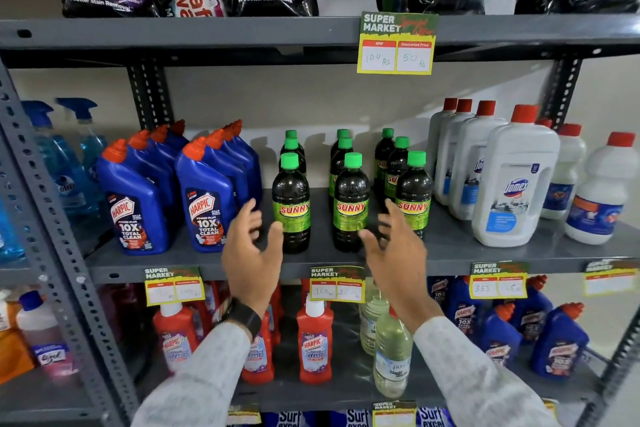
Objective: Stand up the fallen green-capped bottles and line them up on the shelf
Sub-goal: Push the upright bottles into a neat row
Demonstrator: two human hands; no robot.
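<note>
Dark green-capped Sunny bottles stand upright on the grey middle shelf in three rows running front to back. The front bottles are the left one, the middle one and the right one; more stand behind each. None lies on its side. My left hand hovers open in front of the shelf edge, just left of the left front bottle. My right hand hovers open between the middle and right front bottles, partly covering the right one's base. Neither hand holds anything.
Blue Harpic bottles stand close to the left of the green-capped rows, white Domex bottles to the right. Price tags hang on the shelf edge. Detergent pouches fill the shelf above, red and clear bottles the shelf below.
</note>
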